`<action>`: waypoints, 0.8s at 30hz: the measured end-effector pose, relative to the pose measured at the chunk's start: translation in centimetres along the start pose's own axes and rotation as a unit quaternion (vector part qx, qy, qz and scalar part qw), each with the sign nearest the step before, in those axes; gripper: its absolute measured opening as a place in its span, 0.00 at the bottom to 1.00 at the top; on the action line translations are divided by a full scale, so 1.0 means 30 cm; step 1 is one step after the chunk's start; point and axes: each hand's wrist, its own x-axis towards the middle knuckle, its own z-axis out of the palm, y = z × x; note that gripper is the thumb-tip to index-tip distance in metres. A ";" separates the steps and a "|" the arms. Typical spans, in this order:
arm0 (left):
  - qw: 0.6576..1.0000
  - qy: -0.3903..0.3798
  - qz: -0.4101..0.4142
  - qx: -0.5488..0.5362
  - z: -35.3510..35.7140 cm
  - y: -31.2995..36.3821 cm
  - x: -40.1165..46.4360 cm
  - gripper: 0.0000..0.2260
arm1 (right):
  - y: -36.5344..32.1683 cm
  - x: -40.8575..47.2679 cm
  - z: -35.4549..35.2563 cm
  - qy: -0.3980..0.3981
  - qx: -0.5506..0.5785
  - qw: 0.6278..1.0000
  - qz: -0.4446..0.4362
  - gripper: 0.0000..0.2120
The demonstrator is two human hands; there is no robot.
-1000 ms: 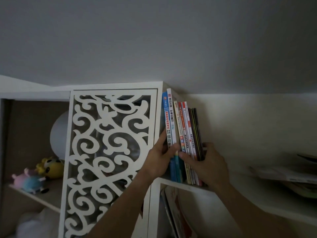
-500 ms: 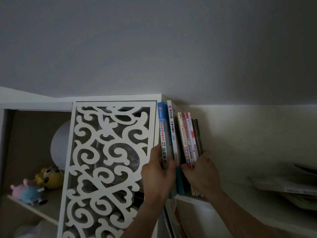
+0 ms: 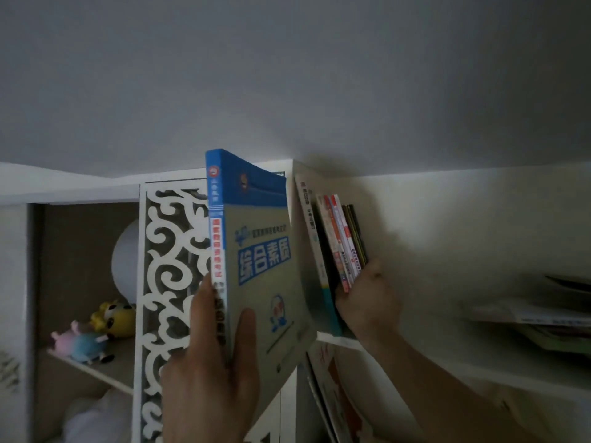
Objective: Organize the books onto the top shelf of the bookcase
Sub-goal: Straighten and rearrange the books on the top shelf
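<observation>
Gripping the blue-and-grey book (image 3: 262,251) near its lower end, the left hand (image 3: 211,372) clamps thumb on cover and fingers behind the spine. Long axis near upright, top tipped toward 11 o'clock. The book is held clear of the top shelf (image 3: 339,342); its slot lies toward 3 o'clock, beside the shelved row (image 3: 335,244), which the right hand (image 3: 367,302) grips. Cover reads "综合素质"; smaller print is illegible.

left hand (image 3: 211,372) in grip, right hand (image 3: 367,302) curled
</observation>
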 end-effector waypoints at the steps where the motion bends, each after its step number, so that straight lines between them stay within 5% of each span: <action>1: 1.000 0.015 -0.008 0.003 -0.037 0.022 -0.022 0.22 | -0.015 -0.001 0.002 -0.001 -0.007 1.000 -0.008 0.28; 9: 0.994 0.040 -0.064 -0.079 -0.118 0.192 -0.096 0.22 | 0.088 0.022 -0.130 -0.003 0.023 1.000 0.015 0.25; 14: 0.984 -0.047 -0.072 -0.154 -0.010 0.257 -0.074 0.18 | 0.258 0.013 -0.231 0.015 0.058 0.998 -0.013 0.23; 24: 0.992 -0.113 -0.050 0.000 0.454 0.267 0.070 0.24 | 0.308 -0.044 -0.292 0.063 0.031 0.997 -0.024 0.27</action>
